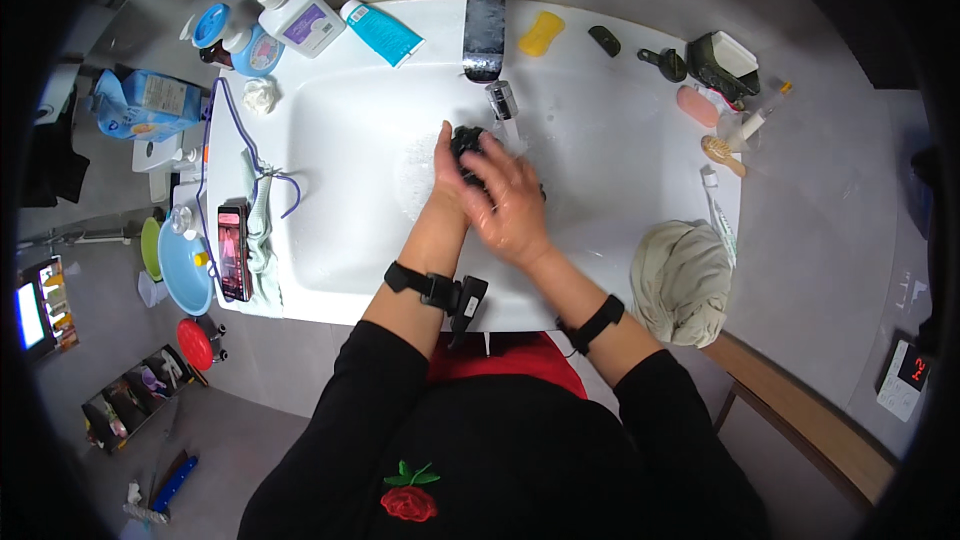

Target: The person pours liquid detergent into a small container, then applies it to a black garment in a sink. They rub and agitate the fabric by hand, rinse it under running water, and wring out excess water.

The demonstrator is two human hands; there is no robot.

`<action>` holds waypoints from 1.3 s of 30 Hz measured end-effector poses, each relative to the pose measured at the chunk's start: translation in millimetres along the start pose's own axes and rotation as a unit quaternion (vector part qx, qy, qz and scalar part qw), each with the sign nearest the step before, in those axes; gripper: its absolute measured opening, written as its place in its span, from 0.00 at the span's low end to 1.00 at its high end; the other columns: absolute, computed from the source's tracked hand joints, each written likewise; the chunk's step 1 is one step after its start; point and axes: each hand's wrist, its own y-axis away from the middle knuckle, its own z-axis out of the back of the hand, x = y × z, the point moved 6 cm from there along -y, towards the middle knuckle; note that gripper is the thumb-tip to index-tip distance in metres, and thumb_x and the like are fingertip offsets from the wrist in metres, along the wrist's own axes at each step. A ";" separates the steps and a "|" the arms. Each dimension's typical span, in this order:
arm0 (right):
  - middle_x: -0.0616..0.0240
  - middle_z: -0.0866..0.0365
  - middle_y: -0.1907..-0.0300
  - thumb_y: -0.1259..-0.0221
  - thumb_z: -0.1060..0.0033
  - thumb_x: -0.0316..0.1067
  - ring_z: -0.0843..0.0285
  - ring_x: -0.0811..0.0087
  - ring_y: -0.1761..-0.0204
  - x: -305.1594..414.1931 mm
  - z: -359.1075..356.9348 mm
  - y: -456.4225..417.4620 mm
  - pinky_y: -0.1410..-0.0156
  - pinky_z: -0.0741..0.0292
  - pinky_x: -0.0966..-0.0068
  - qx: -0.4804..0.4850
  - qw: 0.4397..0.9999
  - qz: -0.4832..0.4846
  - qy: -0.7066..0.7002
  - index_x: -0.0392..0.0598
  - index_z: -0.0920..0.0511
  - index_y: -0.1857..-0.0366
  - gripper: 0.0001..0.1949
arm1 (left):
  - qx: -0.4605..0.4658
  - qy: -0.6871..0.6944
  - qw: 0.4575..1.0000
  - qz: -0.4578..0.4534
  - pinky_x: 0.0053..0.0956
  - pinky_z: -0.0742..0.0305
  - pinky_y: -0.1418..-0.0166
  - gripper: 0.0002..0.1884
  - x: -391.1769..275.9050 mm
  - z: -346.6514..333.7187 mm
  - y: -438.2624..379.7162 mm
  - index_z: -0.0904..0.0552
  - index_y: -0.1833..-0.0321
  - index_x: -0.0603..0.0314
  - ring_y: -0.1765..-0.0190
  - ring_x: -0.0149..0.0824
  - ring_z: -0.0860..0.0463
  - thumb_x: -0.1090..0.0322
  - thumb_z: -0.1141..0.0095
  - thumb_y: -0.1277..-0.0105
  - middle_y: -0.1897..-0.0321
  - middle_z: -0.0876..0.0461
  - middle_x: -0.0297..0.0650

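Under the faucet (485,22), a wet black item (466,141), perhaps a cloth, is pressed between my two hands above the white sink basin (352,165). My left hand (448,169) cups it from the left side, thumb or finger pointing up. Across its front and right side lie the spread, wet fingers of my right hand (510,202), hiding most of it. Water runs from the chrome spout tip (502,99) just behind my right fingers. Bubbles show in the basin around my hands.
Left rim: pump bottle (304,19), blue tube (384,31), purple hanger (247,131), phone (234,251) on a pale green cloth (262,255). Behind: yellow sponge (541,34). Right rim: pink soap (697,106), wooden brush (724,155), toothpaste tube (720,214), bunched beige cloth (679,281).
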 end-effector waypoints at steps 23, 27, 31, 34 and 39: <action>0.49 0.20 0.52 0.38 0.40 0.48 0.21 0.49 0.49 -36.5 12.0 -9.5 0.43 0.25 0.60 -0.006 0.978 -0.198 -0.066 0.44 0.24 0.48 0.21 | -0.019 -0.055 0.994 -0.090 0.39 0.22 0.43 0.21 -29.5 -13.4 24.7 0.18 0.60 0.60 0.59 0.45 0.16 0.47 0.51 0.33 0.66 0.15 0.43; 0.46 0.19 0.54 0.42 0.40 0.54 0.19 0.44 0.53 10.2 -34.7 -13.4 0.44 0.24 0.54 0.181 0.958 -0.207 0.077 0.46 0.25 0.47 0.25 | 0.304 0.072 0.948 -0.058 0.38 0.22 0.50 0.15 -12.7 35.3 -15.8 0.22 0.59 0.54 0.60 0.41 0.19 0.51 0.55 0.27 0.66 0.18 0.43; 0.51 0.15 0.61 0.37 0.46 0.51 0.18 0.44 0.57 -100.5 3.1 -49.1 0.50 0.22 0.55 0.140 0.885 -0.440 0.060 0.48 0.16 0.60 0.17 | -0.062 -0.128 0.986 -0.085 0.36 0.21 0.49 0.19 42.4 -10.4 15.5 0.22 0.51 0.59 0.54 0.38 0.18 0.52 0.58 0.25 0.57 0.17 0.40; 0.50 0.20 0.52 0.39 0.45 0.47 0.23 0.45 0.49 -78.3 -4.9 -45.0 0.45 0.25 0.54 0.017 0.961 -0.259 0.094 0.46 0.21 0.57 0.16 | -0.033 -0.131 0.983 -0.122 0.36 0.22 0.48 0.17 17.5 16.2 -5.6 0.21 0.53 0.58 0.56 0.39 0.18 0.54 0.59 0.26 0.59 0.17 0.40; 0.48 0.20 0.57 0.45 0.37 0.46 0.23 0.45 0.49 -47.5 -36.6 -25.4 0.41 0.27 0.58 0.052 0.983 -0.155 0.084 0.44 0.19 0.67 0.15 | 0.365 0.044 0.928 -0.049 0.36 0.28 0.39 0.16 2.5 11.0 -5.2 0.21 0.52 0.59 0.48 0.43 0.21 0.56 0.60 0.25 0.55 0.18 0.42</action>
